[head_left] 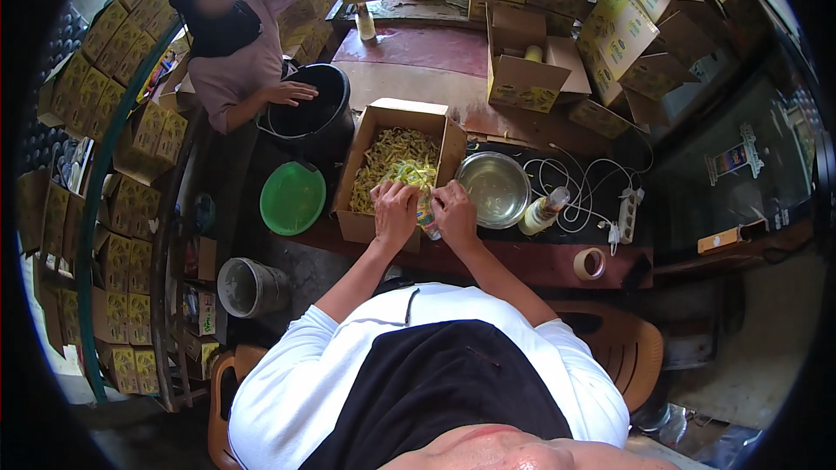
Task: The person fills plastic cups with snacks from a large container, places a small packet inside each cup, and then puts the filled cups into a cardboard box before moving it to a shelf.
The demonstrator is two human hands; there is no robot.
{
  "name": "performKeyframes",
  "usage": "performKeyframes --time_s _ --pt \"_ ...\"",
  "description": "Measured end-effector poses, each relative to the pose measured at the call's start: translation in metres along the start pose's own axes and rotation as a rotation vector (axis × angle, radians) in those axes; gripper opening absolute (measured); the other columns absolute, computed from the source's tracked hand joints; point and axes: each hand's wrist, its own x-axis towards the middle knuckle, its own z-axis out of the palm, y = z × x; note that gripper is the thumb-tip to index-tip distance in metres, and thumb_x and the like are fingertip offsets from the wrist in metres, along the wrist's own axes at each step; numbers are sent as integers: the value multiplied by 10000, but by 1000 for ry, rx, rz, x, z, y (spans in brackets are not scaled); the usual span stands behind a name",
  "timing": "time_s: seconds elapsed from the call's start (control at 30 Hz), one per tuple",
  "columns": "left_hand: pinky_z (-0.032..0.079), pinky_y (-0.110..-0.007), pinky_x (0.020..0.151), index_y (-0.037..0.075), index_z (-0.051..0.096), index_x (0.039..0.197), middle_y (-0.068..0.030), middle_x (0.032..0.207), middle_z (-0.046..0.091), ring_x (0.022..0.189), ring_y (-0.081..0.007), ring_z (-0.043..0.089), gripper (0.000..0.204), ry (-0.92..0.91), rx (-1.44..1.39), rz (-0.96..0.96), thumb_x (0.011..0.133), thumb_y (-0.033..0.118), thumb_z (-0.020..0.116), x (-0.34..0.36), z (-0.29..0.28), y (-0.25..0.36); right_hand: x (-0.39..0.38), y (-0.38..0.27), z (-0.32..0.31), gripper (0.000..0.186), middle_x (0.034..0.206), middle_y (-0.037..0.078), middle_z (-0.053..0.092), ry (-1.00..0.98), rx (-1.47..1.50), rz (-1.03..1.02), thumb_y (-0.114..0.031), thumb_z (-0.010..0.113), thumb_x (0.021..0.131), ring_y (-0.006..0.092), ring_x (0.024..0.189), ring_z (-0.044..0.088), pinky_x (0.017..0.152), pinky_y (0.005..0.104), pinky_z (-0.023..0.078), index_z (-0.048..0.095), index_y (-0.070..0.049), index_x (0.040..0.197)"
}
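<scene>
At the near edge of an open cardboard box point(451, 152), my left hand point(397, 209) has its fingers curled together in a pinch. My right hand point(454, 207) is closed the same way, just to the right of it. A small shiny, colourfully printed thing point(427, 216) shows between the hands; its kind is hard to make out, and the fingers hide what each one grips. Many loose yellow-green printed strips point(389, 152) fill the box beyond my hands.
Right of the box stand a basin of liquid point(494, 190), a bottle point(545, 211), a power strip point(627, 213) with white cables and a tape roll point(589, 264). Left are a green bowl point(293, 198), a black bucket point(309, 109) and another person point(239, 61) touching it.
</scene>
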Motion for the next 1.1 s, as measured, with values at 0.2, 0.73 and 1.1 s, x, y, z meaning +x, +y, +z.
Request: performKeyframes --time_s 0.2,0.73,1.1 --pt "400 -413 831 56 683 839 -76 821 640 849 -276 572 48 -54 -105 18 806 85 663 2 -8 -6 16 22 22 98 790 125 563 -17 131 211 -49 679 749 296 753 613 689 409 497 670 -5 836" --pt "479 -423 729 16 573 887 -144 839 632 830 -339 624 116 -170 -281 -91 796 -5 641 18 5 -56 11 -5 26 82 810 113 566 129 88 199 -20 658 768 304 790 605 702 416 488 662 -24 850" --pt "485 -422 715 31 604 872 -123 814 648 808 -331 621 67 -214 -416 -29 827 -18 602 32 6 -61 23 -16 41 128 861 96 558 111 -212 138 -46 681 751 273 863 603 754 415 498 674 -49 878"
